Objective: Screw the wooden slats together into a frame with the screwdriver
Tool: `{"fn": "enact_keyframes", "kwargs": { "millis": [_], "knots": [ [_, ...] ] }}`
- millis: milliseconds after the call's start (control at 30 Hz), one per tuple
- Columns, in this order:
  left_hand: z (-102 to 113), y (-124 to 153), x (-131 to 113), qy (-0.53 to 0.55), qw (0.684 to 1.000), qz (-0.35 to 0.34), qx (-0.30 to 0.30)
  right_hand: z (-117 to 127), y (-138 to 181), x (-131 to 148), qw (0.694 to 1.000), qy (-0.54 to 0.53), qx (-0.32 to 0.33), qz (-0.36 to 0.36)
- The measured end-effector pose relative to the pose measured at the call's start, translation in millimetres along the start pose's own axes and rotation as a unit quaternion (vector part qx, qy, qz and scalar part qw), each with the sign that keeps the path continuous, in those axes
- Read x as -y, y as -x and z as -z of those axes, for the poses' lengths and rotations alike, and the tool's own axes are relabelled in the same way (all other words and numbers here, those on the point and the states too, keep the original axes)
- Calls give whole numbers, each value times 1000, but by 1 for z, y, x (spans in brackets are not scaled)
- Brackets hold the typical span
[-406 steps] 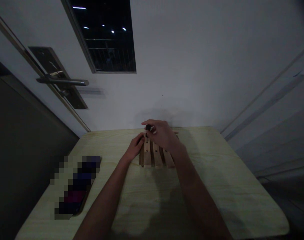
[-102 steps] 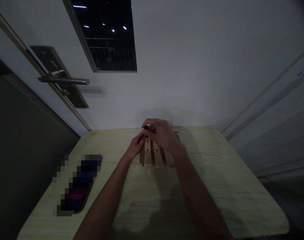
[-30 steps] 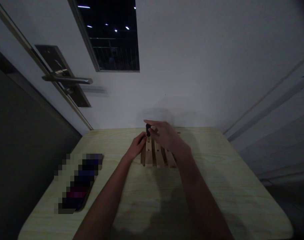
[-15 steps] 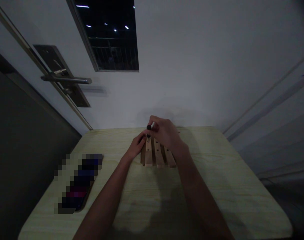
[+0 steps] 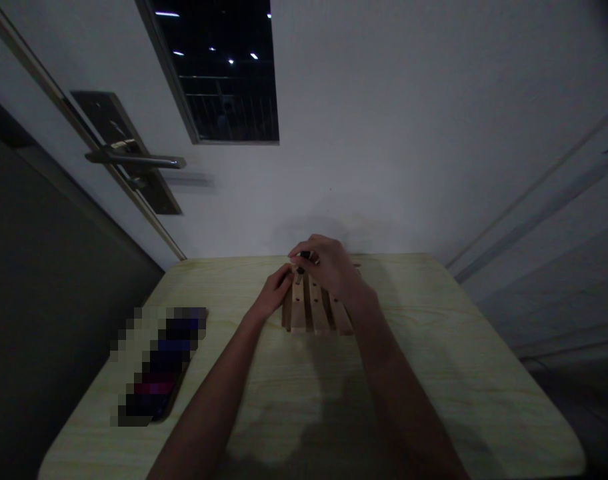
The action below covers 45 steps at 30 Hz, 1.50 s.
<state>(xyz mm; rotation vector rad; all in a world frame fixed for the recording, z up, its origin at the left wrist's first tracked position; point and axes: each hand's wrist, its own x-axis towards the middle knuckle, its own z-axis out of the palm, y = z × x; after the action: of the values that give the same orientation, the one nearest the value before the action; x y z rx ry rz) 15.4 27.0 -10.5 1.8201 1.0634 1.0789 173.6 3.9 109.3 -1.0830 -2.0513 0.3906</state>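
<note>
A small wooden slatted piece (image 5: pixel 298 316) with dark holes in its slats lies near the back of the table. My left hand (image 5: pixel 273 291) grips its far left edge, fingers curled against the wood. Over the left slat, my right hand (image 5: pixel 331 265) pinches the black handle of what looks like a short screwdriver (image 5: pixel 305 256). The tool leans, and its metal shaft points down at the far hole of that slat. Whether the tip sits in the hole is too small to tell. My right hand and forearm hide part of the right side of the slats.
On the left of the pale wood-grain table (image 5: pixel 404 400) lies a phone (image 5: pixel 171 373), its screen blurred out. A white door with a metal handle (image 5: pixel 139 161) and a dark window (image 5: pixel 229 73) rises right behind the table's back edge.
The screwdriver has gone from nearly upright to tilted, its handle top leaning right. My right fingers have shifted around the handle. My left hand and the wooden piece stay in place.
</note>
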Motion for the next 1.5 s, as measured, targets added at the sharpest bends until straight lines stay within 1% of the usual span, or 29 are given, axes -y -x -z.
{"fn": "enact_keyframes", "kwargs": {
  "millis": [133, 300, 400, 633, 733, 967, 1100, 1200, 1333, 1500],
  "knots": [
    [0, 0, 1, 0, 1000, -4, -2, -1, 2, -1, 1000, -1, 14, -9],
    [0, -1, 2, 0, 1000, -10, -3, -2, 5, 2, 998, -23, 55, 12],
    [0, -1, 2, 1, 1000, -10, -6, 0, 6, 4, 998, -18, 65, 6],
    [0, 1, -3, 2, 1000, 3, -14, 2, 3, 6, 998, 11, 44, -33],
    [0, 1, -3, -3, 1000, 10, -14, -1, 1, 3, 999, 22, 26, -30],
    [0, 1, 0, 0, 1000, -6, -11, -4, 2, 1, 996, 67, 24, -59],
    [0, 1, 2, 2, 1000, -3, -14, -6, 6, 5, 989, 124, 53, -61],
    [0, 0, 3, 5, 1000, -12, -2, -5, 6, 10, 983, 146, 79, -73],
    [0, -1, 3, 9, 1000, -23, 0, -3, 4, 14, 981, 152, 92, -72],
    [0, -1, 1, 1, 1000, -20, 5, 2, 2, 11, 985, 127, 99, -69]
  ]
}}
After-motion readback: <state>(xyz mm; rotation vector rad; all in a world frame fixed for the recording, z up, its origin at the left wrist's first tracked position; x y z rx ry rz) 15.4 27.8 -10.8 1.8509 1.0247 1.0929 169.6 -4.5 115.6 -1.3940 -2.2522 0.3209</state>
